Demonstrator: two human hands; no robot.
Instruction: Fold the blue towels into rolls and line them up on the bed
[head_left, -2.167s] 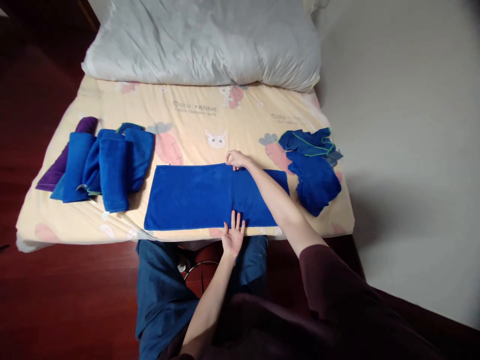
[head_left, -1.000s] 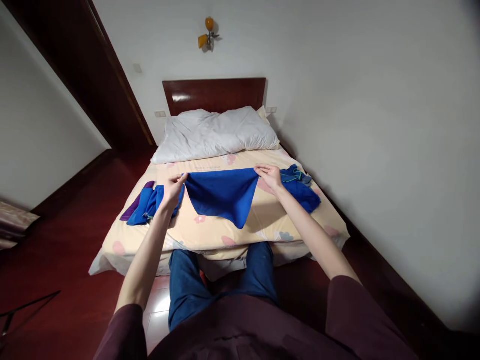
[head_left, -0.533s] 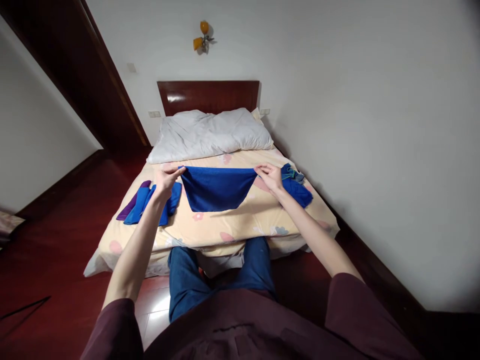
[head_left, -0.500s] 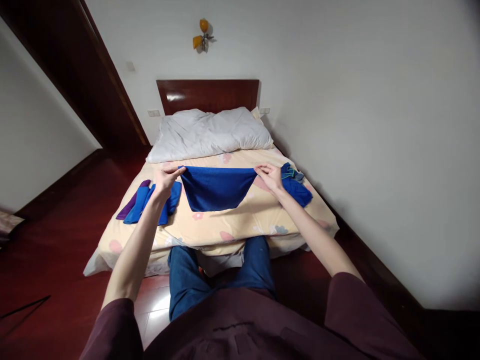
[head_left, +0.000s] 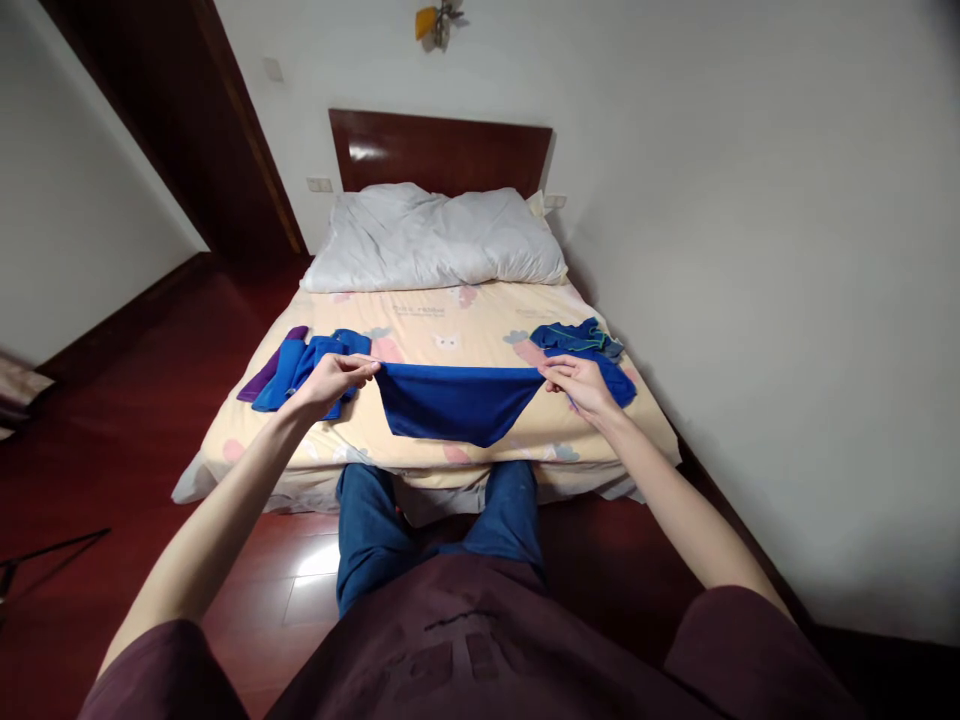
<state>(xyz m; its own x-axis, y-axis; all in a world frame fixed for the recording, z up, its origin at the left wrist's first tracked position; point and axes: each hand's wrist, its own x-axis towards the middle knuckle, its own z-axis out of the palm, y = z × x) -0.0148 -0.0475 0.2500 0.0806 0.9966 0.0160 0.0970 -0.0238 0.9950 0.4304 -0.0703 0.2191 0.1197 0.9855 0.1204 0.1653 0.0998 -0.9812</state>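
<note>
A blue towel (head_left: 457, 400) hangs stretched between my two hands above the near edge of the bed (head_left: 480, 335). My left hand (head_left: 330, 380) pinches its left corner and my right hand (head_left: 581, 385) pinches its right corner. The towel sags to a point in the middle. A pile of folded blue towels with a purple one (head_left: 300, 365) lies on the bed to the left. A loose heap of blue cloths (head_left: 581, 340) lies behind my right hand.
A white duvet (head_left: 435, 240) is bunched at the head of the bed under a dark wooden headboard (head_left: 442, 150). A white wall (head_left: 750, 250) runs close along the right side. Dark red floor (head_left: 127, 420) spreads to the left. My knees (head_left: 442, 520) press against the bed's foot.
The towel lay flat on the bed at first. Both hands took its corners and lifted it, and it has since come lower and nearer to me. The view tilted down.
</note>
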